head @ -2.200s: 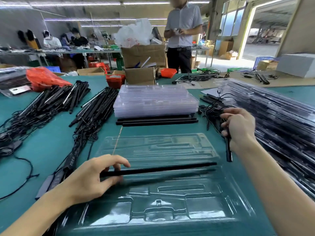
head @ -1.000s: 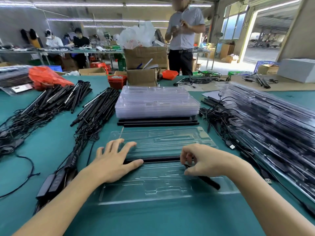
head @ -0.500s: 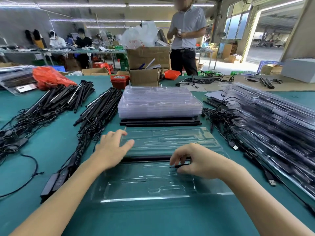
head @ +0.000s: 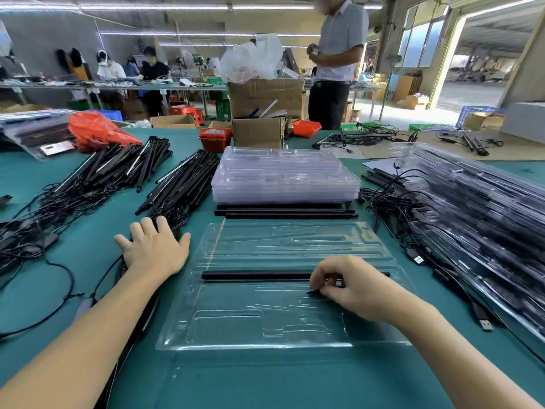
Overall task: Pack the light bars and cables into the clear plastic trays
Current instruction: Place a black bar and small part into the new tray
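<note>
A clear plastic tray (head: pixel 265 329) lies open on the green table in front of me. One long black light bar (head: pixel 253 275) sits in its middle slot. My right hand (head: pixel 354 286) is over the tray's right half, fingers curled and pinching a short black piece (head: pixel 313 292) just below the bar. My left hand (head: pixel 154 249) is off the tray to the left, fingers spread and reaching over the table toward a pile of black light bars with cables (head: pixel 177 187).
A stack of empty clear trays (head: pixel 283 175) stands behind, with loose black bars (head: pixel 286 212) in front of it. Packed trays (head: pixel 477 219) are heaped at right beside tangled cables (head: pixel 392 208). More bars (head: pixel 112 169) lie far left. A person stands beyond the boxes (head: pixel 265 95).
My left hand has left the bar in the tray and moved left toward the bar pile. My right hand stays on the short piece near the bar's right end.
</note>
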{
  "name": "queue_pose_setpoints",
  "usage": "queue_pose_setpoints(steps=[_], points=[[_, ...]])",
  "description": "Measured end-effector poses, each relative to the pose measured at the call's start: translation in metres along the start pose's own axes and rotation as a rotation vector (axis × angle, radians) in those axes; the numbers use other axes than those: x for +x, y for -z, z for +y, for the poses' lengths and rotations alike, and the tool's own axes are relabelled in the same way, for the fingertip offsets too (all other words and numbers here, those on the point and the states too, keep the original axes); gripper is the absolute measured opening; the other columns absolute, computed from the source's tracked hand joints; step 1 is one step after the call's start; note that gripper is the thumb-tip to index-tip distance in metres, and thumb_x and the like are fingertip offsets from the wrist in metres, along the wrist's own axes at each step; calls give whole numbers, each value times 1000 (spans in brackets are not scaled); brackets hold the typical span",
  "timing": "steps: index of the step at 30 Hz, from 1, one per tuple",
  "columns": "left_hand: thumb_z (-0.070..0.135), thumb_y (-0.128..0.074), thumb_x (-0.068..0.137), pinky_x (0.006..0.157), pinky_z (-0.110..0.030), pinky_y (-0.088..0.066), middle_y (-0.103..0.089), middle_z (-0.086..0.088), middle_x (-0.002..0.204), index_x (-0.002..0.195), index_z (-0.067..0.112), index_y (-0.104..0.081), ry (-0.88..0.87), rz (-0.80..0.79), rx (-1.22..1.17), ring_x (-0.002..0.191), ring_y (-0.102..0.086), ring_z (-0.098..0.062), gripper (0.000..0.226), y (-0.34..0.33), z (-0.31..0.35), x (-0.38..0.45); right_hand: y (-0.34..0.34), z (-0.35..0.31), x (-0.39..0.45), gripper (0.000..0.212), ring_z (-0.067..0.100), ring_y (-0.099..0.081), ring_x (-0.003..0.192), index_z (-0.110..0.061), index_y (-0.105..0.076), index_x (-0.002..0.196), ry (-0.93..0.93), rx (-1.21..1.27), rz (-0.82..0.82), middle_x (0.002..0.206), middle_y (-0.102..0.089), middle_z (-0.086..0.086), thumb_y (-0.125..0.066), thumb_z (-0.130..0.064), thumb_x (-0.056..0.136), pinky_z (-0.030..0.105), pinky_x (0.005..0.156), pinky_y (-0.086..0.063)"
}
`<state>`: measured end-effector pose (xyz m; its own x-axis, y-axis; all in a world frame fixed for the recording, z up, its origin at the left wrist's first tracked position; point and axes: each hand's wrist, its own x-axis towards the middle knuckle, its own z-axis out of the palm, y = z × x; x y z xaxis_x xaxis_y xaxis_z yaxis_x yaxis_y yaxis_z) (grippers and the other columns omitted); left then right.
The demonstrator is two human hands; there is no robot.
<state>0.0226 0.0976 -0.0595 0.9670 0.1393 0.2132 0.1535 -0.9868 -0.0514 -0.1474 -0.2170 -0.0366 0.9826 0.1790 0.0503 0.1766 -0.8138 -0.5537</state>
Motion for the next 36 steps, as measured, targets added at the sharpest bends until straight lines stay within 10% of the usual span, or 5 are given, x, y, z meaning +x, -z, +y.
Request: queue_pose_setpoints(steps=[8,13,18,29,36], points=[[60,-24,99,95,-41,-30,-72,-8,92,101,19,-65,-50,170,140,98,-62,-27,58,15,-15,15,4,8,1,12,2,-61,70,-29,-73,84,69,181,195,80,-70,-21,-74,-18,87,10,63,-44],[35,-65,88,90,-45,-43,-60,-13,119,113,11,-59,-169,197,11,112,-52,-32,35,28,-13,34,19,35,-7,15,2,-55,59,-29,-72,81,-11,256,475,80,-70,-16,-74,-16,87,11,60,-43],[42,-50,101,102,-50,-38,-49,-15,143,147,13,-34,-144,-151,-300,131,-42,-35,57,17,3,64,6,46,-10,13,0,-50,55,-28,-72,82,-89,283,441,80,-69,-19,-74,-17,89,11,56,-42],[39,-37,100,105,-45,-24,-61,-4,85,89,14,-52,-136,-144,-12,85,-58,-25,32,23,21,73,2,51,-10,15,2,-50,54,-25,-71,77,-69,251,502,67,-64,-22,-73,-14,88,9,52,-37],[28,-50,93,78,-40,-41,-57,-10,82,76,12,-44,-65,19,-609,80,-54,-31,24,31,25,74,1,48,-11,14,3,-50,54,-23,-71,78,-73,259,504,66,-63,-23,-73,-13,87,9,53,-37]])
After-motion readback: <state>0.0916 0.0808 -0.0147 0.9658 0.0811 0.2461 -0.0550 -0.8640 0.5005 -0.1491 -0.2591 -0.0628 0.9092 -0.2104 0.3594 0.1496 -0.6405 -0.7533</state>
